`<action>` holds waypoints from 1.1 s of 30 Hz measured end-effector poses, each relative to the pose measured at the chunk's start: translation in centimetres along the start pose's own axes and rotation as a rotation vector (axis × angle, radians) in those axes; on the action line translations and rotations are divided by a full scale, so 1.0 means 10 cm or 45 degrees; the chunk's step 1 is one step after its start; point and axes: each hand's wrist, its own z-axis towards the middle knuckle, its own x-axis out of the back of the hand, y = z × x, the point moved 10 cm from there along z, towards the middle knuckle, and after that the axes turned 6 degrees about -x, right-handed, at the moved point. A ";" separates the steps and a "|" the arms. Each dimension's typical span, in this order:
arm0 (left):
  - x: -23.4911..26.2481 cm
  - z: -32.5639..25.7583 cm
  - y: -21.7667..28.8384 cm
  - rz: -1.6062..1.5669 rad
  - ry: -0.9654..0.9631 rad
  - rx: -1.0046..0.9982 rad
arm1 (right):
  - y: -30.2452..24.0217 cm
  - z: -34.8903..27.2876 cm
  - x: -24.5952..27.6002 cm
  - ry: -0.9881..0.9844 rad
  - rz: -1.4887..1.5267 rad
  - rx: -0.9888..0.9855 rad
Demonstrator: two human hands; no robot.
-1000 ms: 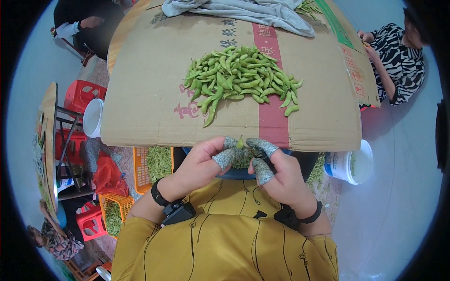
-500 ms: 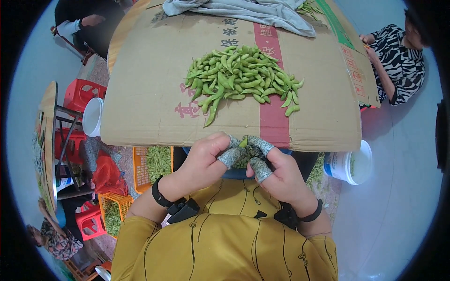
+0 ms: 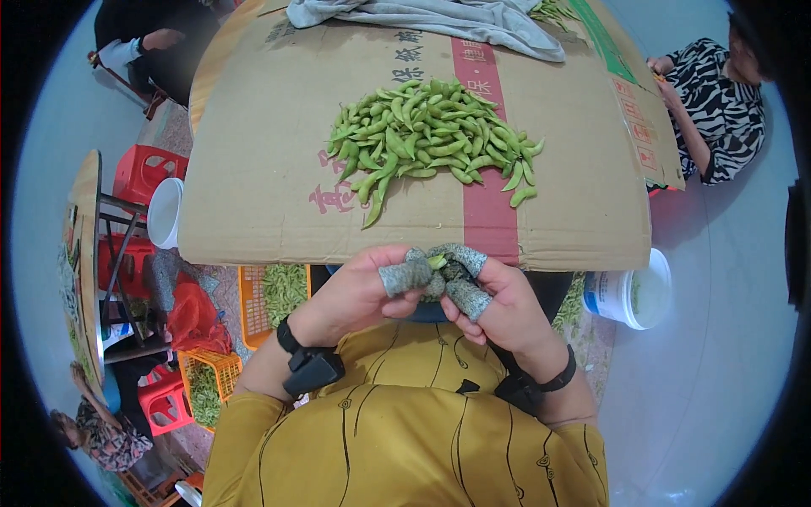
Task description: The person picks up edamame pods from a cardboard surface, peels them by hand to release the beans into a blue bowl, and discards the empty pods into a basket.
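Observation:
My left hand point(image 3: 359, 283) and my right hand point(image 3: 507, 300) meet just off the near edge of the cardboard point(image 3: 253, 169). Grey speckled covers wrap several of their fingertips. Between those fingertips a green soybean pod point(image 3: 437, 262) is pinched from both sides, mostly hidden by the fingers. Below the hands, part of a blue container point(image 3: 429, 313) shows over my lap; its contents are largely covered from sight. On the cardboard ahead lies a loose heap of green soybean pods point(image 3: 431, 139), with a few strays at its right and near side.
A grey cloth point(image 3: 439, 15) lies at the far end. White buckets stand left point(image 3: 165, 213) and right point(image 3: 649, 291). Orange crates point(image 3: 251, 308) of pods, a red bag point(image 3: 196, 317) and red stools point(image 3: 144, 177) fill the left floor. Another person point(image 3: 718, 110) sits at far right.
My left thumb has shifted and bent closer over the pod, and less of the pod shows. Both hands are still together at the cardboard's edge. The heap looks the same.

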 end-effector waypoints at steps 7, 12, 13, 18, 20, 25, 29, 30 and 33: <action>-0.62 -0.23 0.59 2.495 0.169 -1.067 | -0.09 -0.04 0.04 0.195 -0.385 0.034; -0.23 -0.12 0.53 1.473 0.190 -0.522 | -0.15 -0.08 0.06 0.231 -0.519 0.160; -0.04 -0.10 0.16 0.628 0.219 0.011 | -0.10 -0.09 0.07 0.181 -0.404 0.112; 0.02 -0.09 0.05 0.664 0.173 0.102 | 0.09 -0.03 0.15 0.125 -0.181 -0.044; -0.16 -0.06 0.26 1.331 0.023 -0.290 | -0.14 -0.08 0.25 0.392 -0.444 0.337; -0.36 -0.05 0.24 1.566 -0.246 -0.386 | -0.28 -0.13 0.27 0.573 -0.909 0.464; -0.34 -0.14 0.19 1.832 -0.296 -0.416 | -0.30 -0.15 0.09 0.630 -1.368 0.536; -0.30 -0.18 0.20 1.935 -0.236 -0.412 | -0.31 -0.19 0.03 0.717 -1.578 0.592; -0.21 -0.36 0.33 1.909 -0.160 -0.485 | -0.28 -0.18 -0.02 0.612 -1.601 0.584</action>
